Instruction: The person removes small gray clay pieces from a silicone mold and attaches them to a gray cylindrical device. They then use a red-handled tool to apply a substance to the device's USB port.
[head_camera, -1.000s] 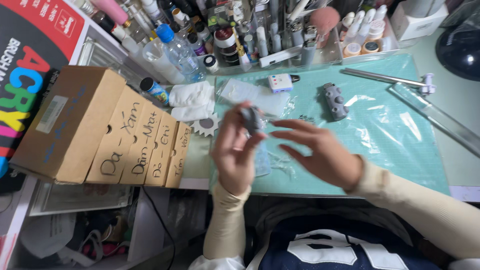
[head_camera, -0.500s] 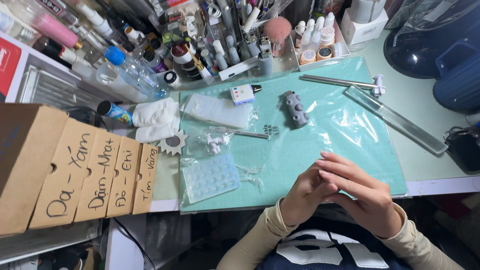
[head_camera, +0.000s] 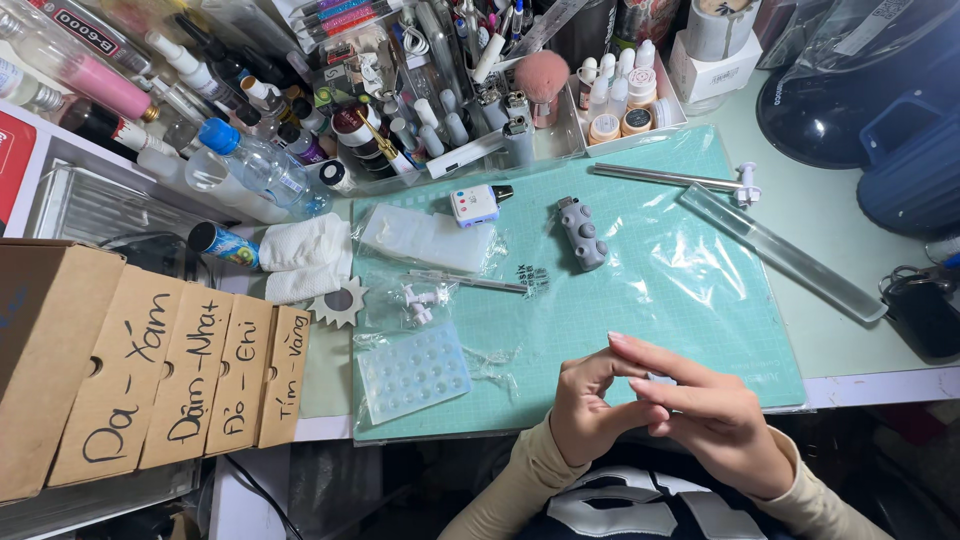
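Both of my hands sit at the near edge of the green cutting mat (head_camera: 700, 300), much as they did half a second ago; a second ago they were raised over the mat's middle with a small dark part pinched in the left. Now my left hand (head_camera: 585, 410) is curled, fingertips bent toward the right, and my right hand (head_camera: 715, 420) lies across it with fingers extended and touching the left fingertips. I cannot tell whether anything is held between them; nothing shows there.

Nearest object: a clear dimpled mould tray (head_camera: 413, 372), lying flat on the mat to the left of my left hand, not touched. Beyond it lie small white plastic pieces (head_camera: 420, 300) and a thin metal rod (head_camera: 470, 282). A grey studded block (head_camera: 582, 232) rests near the mat's centre, well apart from both hands. Labelled cardboard boxes (head_camera: 150, 370) stand at the far left.
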